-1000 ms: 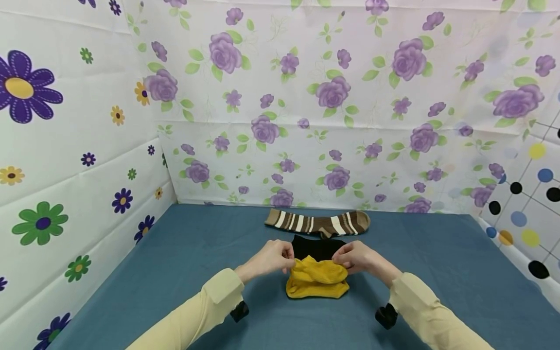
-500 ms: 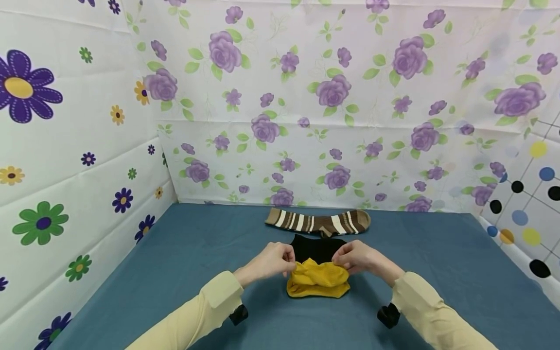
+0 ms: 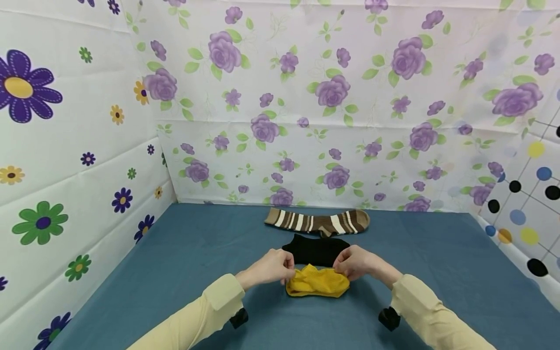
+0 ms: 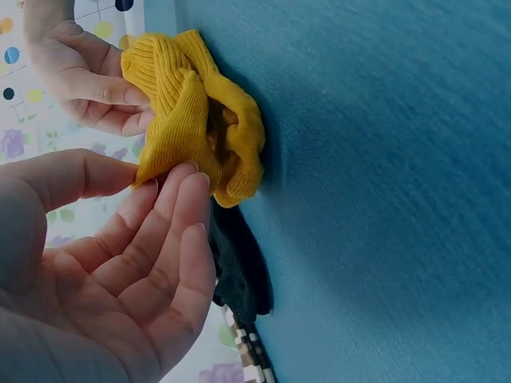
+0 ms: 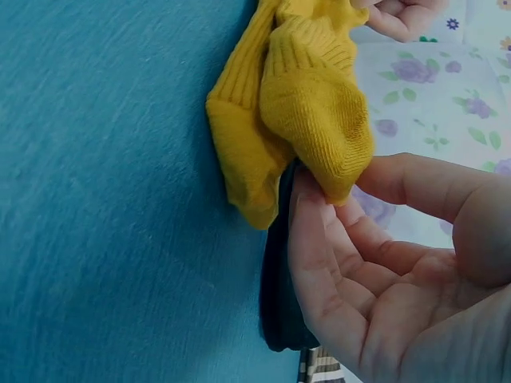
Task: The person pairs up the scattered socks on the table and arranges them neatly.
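Observation:
A pair of ribbed yellow socks lies at the front middle of the blue table, one layer over the other. My left hand pinches the left end of the upper sock between thumb and fingertips. At its right end, the rounded tip is pinched by my right hand. The lower yellow sock rests on the cloth beneath, mostly covered in the head view. Right behind lies a black sock, its right end overlapped by my right hand.
A brown, white and tan striped sock lies flat behind the black one. Blue cloth covers the table. Flowered sheets hang behind and at the left, and a dotted sheet at the right.
Both hands have brought the upper yellow sock down and toward me onto the lower one. More of the black sock now shows behind. The striped sock has stayed put.

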`<state>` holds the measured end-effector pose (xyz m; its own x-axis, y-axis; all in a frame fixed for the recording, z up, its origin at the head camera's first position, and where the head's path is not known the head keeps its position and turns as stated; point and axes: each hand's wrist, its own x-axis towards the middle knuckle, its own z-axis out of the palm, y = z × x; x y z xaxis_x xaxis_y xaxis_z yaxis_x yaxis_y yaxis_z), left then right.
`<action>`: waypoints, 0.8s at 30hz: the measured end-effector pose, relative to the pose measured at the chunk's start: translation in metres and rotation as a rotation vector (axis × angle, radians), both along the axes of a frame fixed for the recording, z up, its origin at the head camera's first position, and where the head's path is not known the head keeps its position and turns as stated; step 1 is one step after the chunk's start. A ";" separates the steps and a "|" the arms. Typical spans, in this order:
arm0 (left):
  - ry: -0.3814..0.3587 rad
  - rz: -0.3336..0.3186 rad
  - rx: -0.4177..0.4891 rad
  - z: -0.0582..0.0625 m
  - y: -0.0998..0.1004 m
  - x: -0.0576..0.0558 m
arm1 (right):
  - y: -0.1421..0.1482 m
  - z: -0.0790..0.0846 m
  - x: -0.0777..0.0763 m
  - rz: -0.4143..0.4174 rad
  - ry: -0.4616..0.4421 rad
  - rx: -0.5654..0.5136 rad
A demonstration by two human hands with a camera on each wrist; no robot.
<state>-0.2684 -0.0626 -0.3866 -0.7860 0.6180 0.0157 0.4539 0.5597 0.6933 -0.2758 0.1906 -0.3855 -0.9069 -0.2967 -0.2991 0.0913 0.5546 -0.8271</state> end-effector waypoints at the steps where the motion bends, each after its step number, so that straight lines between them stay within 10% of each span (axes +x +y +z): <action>1: 0.001 -0.003 -0.005 -0.001 0.000 -0.001 | 0.001 -0.001 0.000 0.002 0.007 0.006; 24: 0.300 -0.091 -0.191 0.001 0.018 -0.002 | -0.004 0.004 0.008 0.257 0.331 0.127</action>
